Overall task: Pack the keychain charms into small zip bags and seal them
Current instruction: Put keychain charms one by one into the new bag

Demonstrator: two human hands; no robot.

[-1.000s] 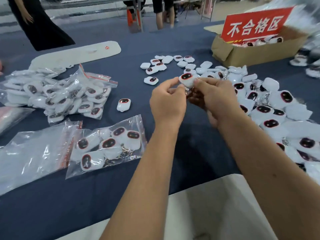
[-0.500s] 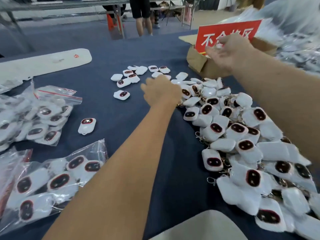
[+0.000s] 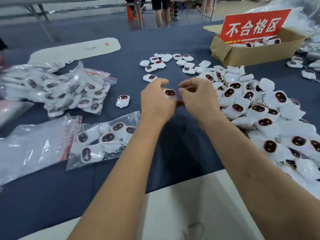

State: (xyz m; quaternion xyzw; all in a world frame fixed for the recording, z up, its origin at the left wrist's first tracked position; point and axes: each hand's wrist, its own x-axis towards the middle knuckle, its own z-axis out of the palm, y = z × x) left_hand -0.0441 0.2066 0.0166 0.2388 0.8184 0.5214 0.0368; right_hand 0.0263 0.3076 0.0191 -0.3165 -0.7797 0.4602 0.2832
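Above the blue tablecloth (image 3: 173, 144), your left hand (image 3: 155, 104) now grips a fresh charm (image 3: 170, 93); right hand (image 3: 197, 97), back from the box (image 3: 251, 52), curls empty: inspection restarts

The charms (image 3: 263, 122) look like white fuzzy plush with glossy dark faces. The zip bags (image 3: 102, 141) are clear, shiny, crinkled plastic on a matt navy tablecloth (image 3: 173, 153). The box (image 3: 242, 54) is plain brown cardboard.

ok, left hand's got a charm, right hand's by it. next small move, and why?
Probably carry the charm in the left hand down-left to the part-filled zip bag: it lies nearest, and seems unsealed. The right hand holds nothing visible, so it could lift the bag's mouth.
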